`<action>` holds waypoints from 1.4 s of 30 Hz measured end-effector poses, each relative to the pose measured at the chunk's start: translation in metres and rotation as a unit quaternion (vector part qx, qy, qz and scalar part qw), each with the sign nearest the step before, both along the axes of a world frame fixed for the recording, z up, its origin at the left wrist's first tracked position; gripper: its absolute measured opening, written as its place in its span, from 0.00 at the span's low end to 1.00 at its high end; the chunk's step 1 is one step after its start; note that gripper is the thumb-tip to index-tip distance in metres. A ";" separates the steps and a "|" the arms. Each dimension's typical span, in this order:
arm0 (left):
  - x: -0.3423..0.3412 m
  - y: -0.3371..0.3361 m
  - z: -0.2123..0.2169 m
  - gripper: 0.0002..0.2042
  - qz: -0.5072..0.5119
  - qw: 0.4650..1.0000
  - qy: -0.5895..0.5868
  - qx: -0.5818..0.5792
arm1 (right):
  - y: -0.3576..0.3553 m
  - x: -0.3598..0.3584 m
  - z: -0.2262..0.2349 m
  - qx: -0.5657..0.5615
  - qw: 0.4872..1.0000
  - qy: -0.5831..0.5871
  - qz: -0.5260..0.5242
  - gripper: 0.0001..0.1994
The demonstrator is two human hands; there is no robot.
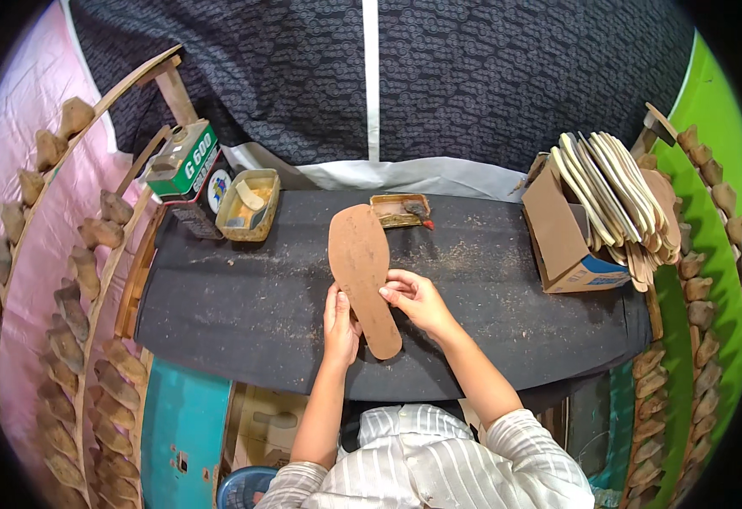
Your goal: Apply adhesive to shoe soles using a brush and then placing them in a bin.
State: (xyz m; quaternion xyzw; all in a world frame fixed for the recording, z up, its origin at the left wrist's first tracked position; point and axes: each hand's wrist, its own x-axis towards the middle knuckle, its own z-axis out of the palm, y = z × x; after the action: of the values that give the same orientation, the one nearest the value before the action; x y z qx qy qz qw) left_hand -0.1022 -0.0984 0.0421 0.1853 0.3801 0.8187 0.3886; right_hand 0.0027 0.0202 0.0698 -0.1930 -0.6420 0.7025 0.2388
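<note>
A tan, sole-shaped insole [361, 263] is held up over the middle of the dark-covered table, its broad end away from me and its narrow heel end toward me. My left hand [339, 327] grips its left edge near the narrow waist, thumb on top. From the other side my right hand [422, 299] pinches the right edge, with the thumb on the face and the fingers behind. Faint dark marks show on the insole's surface. Just beyond its broad end lies a small shallow tray [379, 219] with a red-tipped brush-like tool [422, 214] resting in it.
At the back left stand a green and dark metal can [186, 174] and a yellowish plastic tub [271, 204] with a scraper-like piece inside. A cardboard box [549, 229] packed with insoles [613, 191] sits at the right. Racks of wooden shoe lasts [83, 271] flank the black-clothed table [507, 322].
</note>
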 end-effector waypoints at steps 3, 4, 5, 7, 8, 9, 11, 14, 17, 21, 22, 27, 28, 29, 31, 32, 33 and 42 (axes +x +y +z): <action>0.007 -0.017 0.011 0.22 0.005 0.998 0.030 -0.048 | -0.007 0.002 0.004 -0.024 1.000 0.006 0.012 0.18; 0.008 -0.023 0.009 0.23 0.009 0.998 0.042 -0.052 | -0.010 0.004 0.007 -0.038 0.999 0.018 0.011 0.18; 0.012 -0.029 0.009 0.23 0.023 0.997 0.042 -0.052 | -0.013 0.005 0.008 -0.054 0.998 0.028 0.010 0.18; 0.020 -0.041 0.009 0.26 0.035 0.991 0.095 -0.091 | -0.022 0.007 0.010 -0.056 0.998 0.027 0.023 0.17; 0.027 -0.047 0.014 0.27 0.053 0.991 0.084 -0.091 | -0.024 0.011 0.009 -0.063 0.997 0.024 0.029 0.17; 0.031 -0.052 0.014 0.27 0.069 0.990 0.083 -0.091 | -0.027 0.014 0.009 -0.070 0.997 0.020 0.035 0.17; 0.044 -0.065 0.015 0.27 0.089 0.982 0.107 -0.124 | -0.037 0.023 0.009 -0.074 0.995 0.016 0.059 0.18; 0.071 -0.086 0.014 0.27 0.126 0.980 0.102 -0.119 | -0.052 0.042 0.010 -0.075 0.993 0.011 0.094 0.18; 0.108 -0.107 0.010 0.27 0.161 0.977 0.071 -0.122 | -0.067 0.063 0.012 -0.073 0.989 0.004 0.129 0.18; 0.152 -0.141 0.006 0.27 0.225 0.970 0.019 -0.095 | -0.096 0.083 0.006 -0.071 0.978 -0.003 0.194 0.18; 0.164 -0.152 0.002 0.27 0.243 0.965 0.014 -0.098 | -0.106 0.087 0.004 -0.074 0.974 -0.008 0.212 0.18; 0.218 -0.216 -0.006 0.27 0.333 0.934 -0.004 -0.133 | -0.165 0.106 -0.008 -0.076 0.946 -0.033 0.314 0.19; 0.227 -0.230 -0.009 0.28 0.359 0.924 -0.012 -0.133 | -0.179 0.109 -0.008 -0.078 0.939 -0.037 0.333 0.19; 0.235 -0.242 -0.011 0.28 0.376 0.917 -0.018 -0.135 | -0.194 0.111 -0.008 -0.091 0.932 -0.043 0.349 0.19; 0.250 -0.267 -0.011 0.28 0.406 0.902 -0.029 -0.142 | -0.221 0.116 -0.009 -0.106 0.918 -0.053 0.379 0.19; 0.257 -0.278 -0.012 0.29 0.421 0.896 -0.031 -0.137 | -0.235 0.118 -0.011 -0.106 0.914 -0.053 0.388 0.19; 0.265 -0.289 -0.012 0.29 0.439 0.889 -0.034 -0.123 | -0.248 0.119 -0.014 -0.105 0.911 -0.053 0.395 0.19; 0.303 -0.399 -0.041 0.25 0.506 0.847 -0.062 -0.152 | -0.364 0.127 -0.029 -0.102 0.866 -0.111 0.476 0.20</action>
State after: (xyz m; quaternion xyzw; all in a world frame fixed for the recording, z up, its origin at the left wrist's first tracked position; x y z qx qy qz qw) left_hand 0.2012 -0.4969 0.0012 -0.1451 0.5164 0.8433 -0.0335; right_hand 0.1296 -0.3439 0.0410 0.0357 -0.6029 0.7664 -0.2187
